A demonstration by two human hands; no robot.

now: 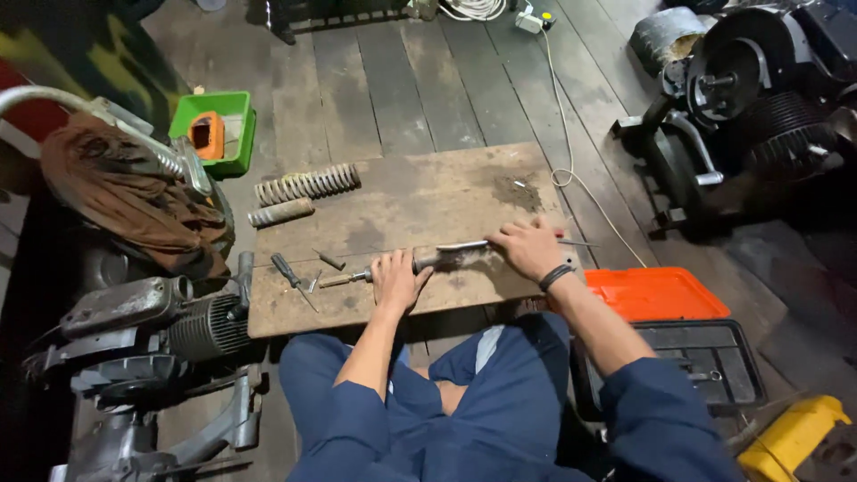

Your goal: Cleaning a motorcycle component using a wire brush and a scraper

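Hands (397,278) on rod (428,261) (spring (308,184) nr).

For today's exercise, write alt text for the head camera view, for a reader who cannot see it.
Seen from above, a seated person's left hand and right hand press a long grey metal rod onto a worn wooden board. A black-handled screwdriver and rusty coil spring lie on the board, with an orange plastic case lid to the right.

On the wooden board (420,192) lie two coil springs (307,184) (281,212), one dark-handled screwdriver (287,270), one long metal rod (428,261) under two hands (397,280) (528,247), while beside it sit one green tray (234,132) and one orange case lid (653,293).
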